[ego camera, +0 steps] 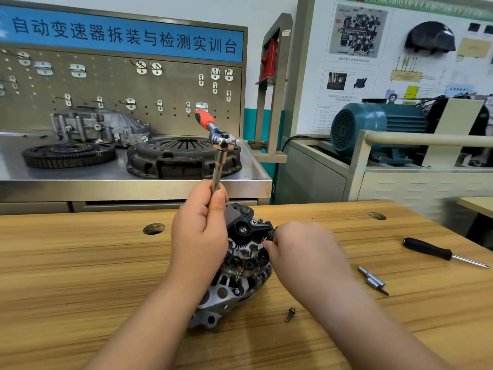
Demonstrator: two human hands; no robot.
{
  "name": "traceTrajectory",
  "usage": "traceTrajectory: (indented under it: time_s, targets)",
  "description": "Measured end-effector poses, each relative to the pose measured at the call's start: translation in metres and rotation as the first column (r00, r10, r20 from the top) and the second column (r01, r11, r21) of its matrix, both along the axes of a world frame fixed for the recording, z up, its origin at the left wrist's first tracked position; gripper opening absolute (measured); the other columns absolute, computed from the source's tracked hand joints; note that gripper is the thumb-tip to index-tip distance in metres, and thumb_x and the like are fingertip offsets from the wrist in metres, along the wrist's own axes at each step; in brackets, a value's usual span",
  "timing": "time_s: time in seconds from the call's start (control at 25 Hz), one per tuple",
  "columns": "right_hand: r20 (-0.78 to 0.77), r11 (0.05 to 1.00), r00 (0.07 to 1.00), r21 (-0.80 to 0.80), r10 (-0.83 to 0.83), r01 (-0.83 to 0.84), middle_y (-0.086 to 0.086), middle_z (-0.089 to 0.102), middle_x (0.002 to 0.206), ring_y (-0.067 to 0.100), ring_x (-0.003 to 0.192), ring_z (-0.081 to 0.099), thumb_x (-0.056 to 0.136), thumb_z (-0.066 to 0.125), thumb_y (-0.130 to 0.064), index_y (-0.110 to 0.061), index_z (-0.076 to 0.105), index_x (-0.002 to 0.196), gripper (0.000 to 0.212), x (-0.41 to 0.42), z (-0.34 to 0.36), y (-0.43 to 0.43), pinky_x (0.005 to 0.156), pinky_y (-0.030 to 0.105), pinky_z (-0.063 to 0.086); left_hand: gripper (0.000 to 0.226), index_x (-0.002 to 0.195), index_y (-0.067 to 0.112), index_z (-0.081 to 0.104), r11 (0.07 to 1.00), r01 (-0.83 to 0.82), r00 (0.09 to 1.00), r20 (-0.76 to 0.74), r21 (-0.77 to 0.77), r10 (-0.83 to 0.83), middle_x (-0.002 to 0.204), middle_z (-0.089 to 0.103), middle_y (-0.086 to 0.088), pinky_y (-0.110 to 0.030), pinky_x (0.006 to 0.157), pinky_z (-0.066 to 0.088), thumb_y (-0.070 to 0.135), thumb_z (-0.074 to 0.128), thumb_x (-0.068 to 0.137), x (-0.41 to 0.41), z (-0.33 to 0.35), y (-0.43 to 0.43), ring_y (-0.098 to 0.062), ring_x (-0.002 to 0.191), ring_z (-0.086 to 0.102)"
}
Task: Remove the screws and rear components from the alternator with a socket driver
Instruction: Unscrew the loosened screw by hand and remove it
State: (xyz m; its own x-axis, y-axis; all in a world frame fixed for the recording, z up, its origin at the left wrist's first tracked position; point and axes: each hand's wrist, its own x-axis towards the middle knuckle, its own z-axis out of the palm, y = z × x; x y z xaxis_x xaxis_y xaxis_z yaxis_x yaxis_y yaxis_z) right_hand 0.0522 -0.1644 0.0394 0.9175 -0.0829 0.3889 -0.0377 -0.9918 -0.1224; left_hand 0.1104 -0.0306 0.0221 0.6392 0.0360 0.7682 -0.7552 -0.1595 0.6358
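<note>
Squarely in the middle of the wooden table (80,263) lay the alternator (240,271), its finned silver housing toward the person and its opened rear face turned up. The left hand (200,236) sat at the alternator's upper left edge, its fingers (217,202) curled tight round the lower shaft of the socket driver (219,161). The driver stood nearly upright, with its chromed ratchet head at the top and its orange-and-black handle angled up and to the left. Its working end was hidden behind the hand, so whether it touched the alternator could not be told.

The right hand (301,249) came in from the right, its fingers (268,244) bunched together and pinching the right end of the black rear component (245,231), which sat on the far part of the alternator's rear face. The copper windings and dark terminals just beside those fingertips lay exposed.

A loose screw (290,313) lay on the table near the alternator's lower right. Farther right lay a short chromed bit holder (372,280), and well beyond it a black-handled screwdriver (437,252). On the steel bench behind the table rested a clutch pressure plate (184,156), a toothed flywheel (68,153) and a cast gearbox housing (98,124), below a pegboard (120,86). A teal electric motor (373,126) stood to the right.
</note>
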Motion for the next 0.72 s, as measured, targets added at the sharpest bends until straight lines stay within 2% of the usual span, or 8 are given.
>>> traceTrajectory:
  time_s: [0.28,0.4,0.48,0.52,0.56,0.64,0.68,0.72]
  targets:
    - [-0.009,0.997,1.000,-0.069,0.027,-0.027,-0.001,0.041,0.059,0.026,0.058,0.042,0.093,0.052,-0.017,-0.015,0.037,0.063,0.034,0.001,-0.003,0.000,0.042,0.027,0.023,0.020,0.075,0.026,0.046,0.999,0.030,0.999,-0.017,0.026,-0.029,0.058,0.040,0.008,-0.040,0.046,0.030,0.027,0.039,0.093,-0.002,0.002,-0.001,-0.012,0.050,0.035]
    - [0.026,0.996,0.996,0.035,0.087,-0.088,-0.002,0.054,0.060,0.022,0.061,0.055,0.097,0.050,-0.036,-0.016,0.052,0.065,0.038,-0.002,0.009,-0.014,0.046,0.028,0.037,0.020,0.075,0.021,0.048,0.990,0.119,0.992,-0.050,0.077,-0.115,0.057,0.040,0.009,-0.037,0.047,0.029,0.027,0.039,0.093,-0.006,0.007,-0.001,-0.011,0.051,0.035]
    - [0.104,0.935,0.977,0.287,0.184,-0.206,0.001,0.066,0.061,0.015,0.056,0.062,0.095,0.049,-0.043,-0.016,0.065,0.067,0.042,-0.006,0.023,-0.025,0.050,0.028,0.050,0.020,0.075,0.021,0.050,0.975,0.179,0.983,-0.066,0.132,-0.171,0.057,0.041,0.011,-0.030,0.050,0.031,0.028,0.042,0.092,-0.009,0.014,0.000,-0.008,0.052,0.036]
    - [0.201,0.802,0.952,0.515,0.229,-0.302,0.001,0.070,0.065,0.013,0.057,0.065,0.093,0.051,-0.045,-0.017,0.069,0.069,0.041,-0.009,0.031,-0.030,0.054,0.028,0.054,0.018,0.075,0.023,0.051,0.965,0.195,0.980,-0.065,0.174,-0.186,0.058,0.043,0.011,-0.026,0.051,0.033,0.028,0.043,0.091,-0.012,0.018,0.000,-0.006,0.053,0.037]
    - [0.300,0.565,0.921,0.727,0.250,-0.390,0.003,0.072,0.069,0.014,0.059,0.068,0.090,0.053,-0.048,-0.018,0.073,0.072,0.041,-0.013,0.039,-0.035,0.055,0.029,0.055,0.016,0.075,0.025,0.053,0.954,0.201,0.980,-0.056,0.223,-0.193,0.059,0.045,0.012,-0.022,0.053,0.034,0.028,0.045,0.089,-0.015,0.020,-0.002,-0.004,0.054,0.040]
    - [0.403,0.091,0.860,0.889,0.312,-0.450,0.012,0.074,0.079,0.021,0.064,0.070,0.083,0.053,-0.059,-0.020,0.076,0.079,0.046,-0.023,0.056,-0.043,0.052,0.030,0.055,0.013,0.077,0.027,0.056,0.920,0.204,0.978,-0.035,0.335,-0.204,0.064,0.051,0.014,-0.016,0.057,0.037,0.026,0.048,0.087,-0.022,0.023,-0.009,-0.002,0.062,0.047]
    - [0.410,0.013,0.848,0.898,0.337,-0.440,0.013,0.074,0.084,0.023,0.068,0.070,0.080,0.054,-0.060,-0.019,0.075,0.085,0.047,-0.028,0.060,-0.045,0.051,0.031,0.055,0.012,0.079,0.028,0.058,0.894,0.199,0.978,-0.021,0.401,-0.208,0.066,0.053,0.014,-0.015,0.059,0.037,0.026,0.050,0.087,-0.026,0.022,-0.014,-0.001,0.066,0.049]
    - [0.394,0.036,0.847,0.900,0.358,-0.435,0.012,0.074,0.087,0.023,0.071,0.071,0.078,0.057,-0.056,-0.018,0.073,0.090,0.043,-0.031,0.061,-0.047,0.050,0.031,0.055,0.011,0.082,0.024,0.061,0.865,0.188,0.977,0.000,0.465,-0.212,0.067,0.053,0.014,-0.015,0.062,0.038,0.025,0.051,0.087,-0.028,0.020,-0.020,0.000,0.069,0.049]
